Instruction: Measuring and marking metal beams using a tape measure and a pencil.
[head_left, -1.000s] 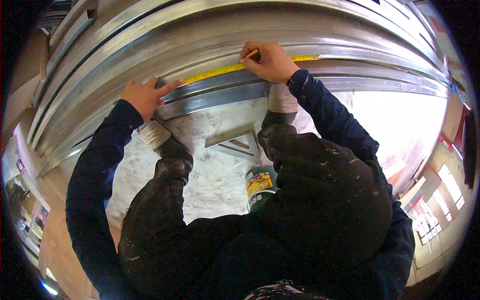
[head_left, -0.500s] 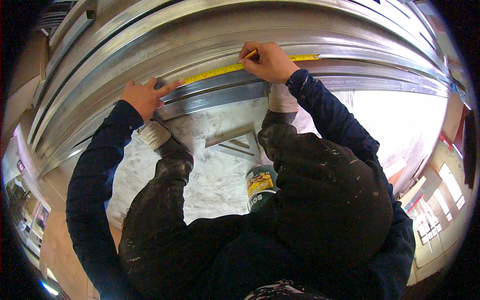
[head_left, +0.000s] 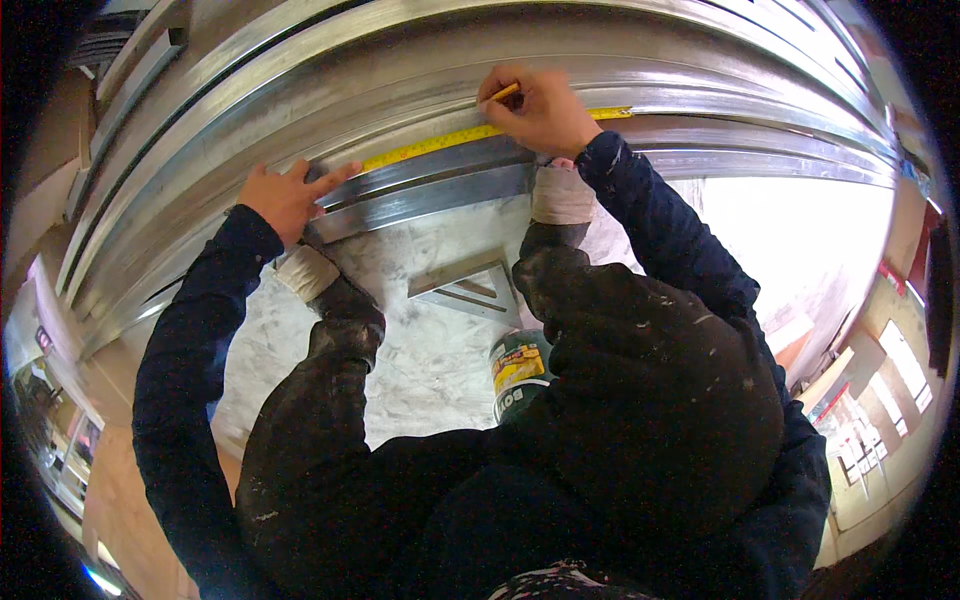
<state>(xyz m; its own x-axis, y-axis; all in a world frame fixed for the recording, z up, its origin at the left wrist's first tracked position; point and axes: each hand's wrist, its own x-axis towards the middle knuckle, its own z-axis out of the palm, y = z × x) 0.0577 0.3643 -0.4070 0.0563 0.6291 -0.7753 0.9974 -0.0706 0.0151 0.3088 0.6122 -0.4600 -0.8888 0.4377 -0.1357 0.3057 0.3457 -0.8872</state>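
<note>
A yellow tape measure (head_left: 430, 144) lies stretched along a long silvery metal profile (head_left: 440, 190), its metal-tipped end off to the right. My left hand (head_left: 283, 198) presses on the tape's left end, index finger reaching along it and thumb below on the metal; whatever is under the palm is hidden. Just above the middle of the tape, my right hand (head_left: 545, 108) is closed around a short yellow pencil (head_left: 505, 92) and is slightly blurred. The wrist crosses over the tape, with more blade showing beyond it.
Several more metal profiles (head_left: 400, 85) lie side by side beyond my hands. Between my legs, a triangular metal square (head_left: 470, 291) rests on the whitish surface, near a dark green bucket (head_left: 520, 365) with a yellow label. A shorter metal piece (head_left: 130, 105) stands at the far left.
My right hand has lifted a little away from the tape and shifted slightly to the right, with the pencil still in it. My left hand stays nearly in place.
</note>
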